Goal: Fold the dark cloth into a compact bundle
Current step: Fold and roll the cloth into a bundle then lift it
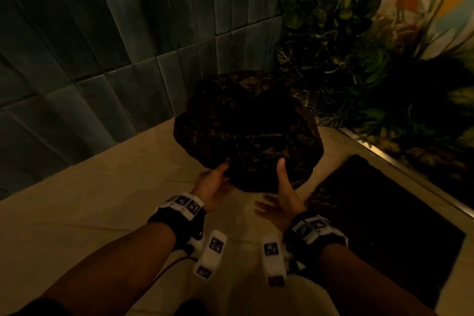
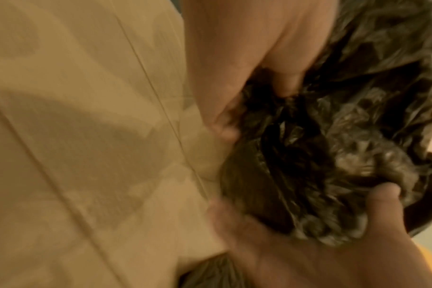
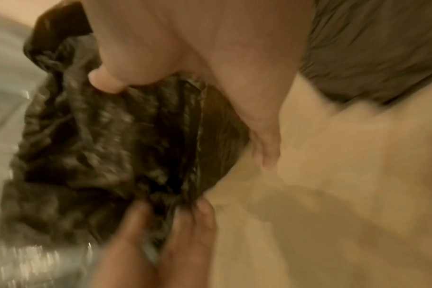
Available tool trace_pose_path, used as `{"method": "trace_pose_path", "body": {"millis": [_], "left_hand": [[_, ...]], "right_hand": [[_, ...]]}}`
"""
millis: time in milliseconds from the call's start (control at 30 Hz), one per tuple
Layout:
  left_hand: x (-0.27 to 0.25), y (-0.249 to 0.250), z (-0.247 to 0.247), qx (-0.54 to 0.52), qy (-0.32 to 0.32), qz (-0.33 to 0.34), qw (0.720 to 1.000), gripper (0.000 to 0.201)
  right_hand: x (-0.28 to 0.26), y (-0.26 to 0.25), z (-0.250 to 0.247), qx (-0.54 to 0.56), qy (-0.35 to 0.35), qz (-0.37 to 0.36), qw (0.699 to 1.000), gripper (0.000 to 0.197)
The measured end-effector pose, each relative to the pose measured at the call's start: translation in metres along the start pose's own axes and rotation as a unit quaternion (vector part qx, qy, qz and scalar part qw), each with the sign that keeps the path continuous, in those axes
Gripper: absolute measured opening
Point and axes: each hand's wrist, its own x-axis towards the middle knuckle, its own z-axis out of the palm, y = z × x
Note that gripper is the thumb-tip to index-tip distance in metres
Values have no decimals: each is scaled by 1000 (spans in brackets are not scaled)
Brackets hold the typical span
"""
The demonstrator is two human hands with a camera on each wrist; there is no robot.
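Observation:
The dark patterned cloth (image 1: 246,131) is a crumpled, rounded bunch held up in the air over the beige floor. My left hand (image 1: 218,177) grips its lower left edge; in the left wrist view the left fingers (image 2: 225,128) curl into the folds of the cloth (image 2: 321,146). My right hand (image 1: 278,187) holds the lower right edge, with the thumb laid up over the fabric and the other fingers spread below it. The right wrist view shows that thumb (image 3: 106,81) pressing on the cloth (image 3: 99,146). Both wrist views are blurred.
A green tiled wall (image 1: 102,54) rises behind the cloth. Leafy plants (image 1: 359,64) fill the back right corner. On the right lies a dark mat (image 1: 384,226), bordered by a metal strip (image 1: 410,169). The beige floor (image 1: 89,213) spreads under my arms.

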Motion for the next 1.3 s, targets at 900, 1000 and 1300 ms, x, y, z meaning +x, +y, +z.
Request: {"method": "trace_pose_path", "body": {"millis": [900,1000,1300], "left_hand": [[-12,7,7,-109,-34,67,991,30],[-4,10,6,-148,-14,37,988,40],[-8,20,14,-220,-83,63,970,58]], "right_hand": [[8,-21,26,266,-144,18,953,55],[10,-14,20,234,-135,0,963,23],[-18,-9,22,186,-225,-62,954,55]]}}
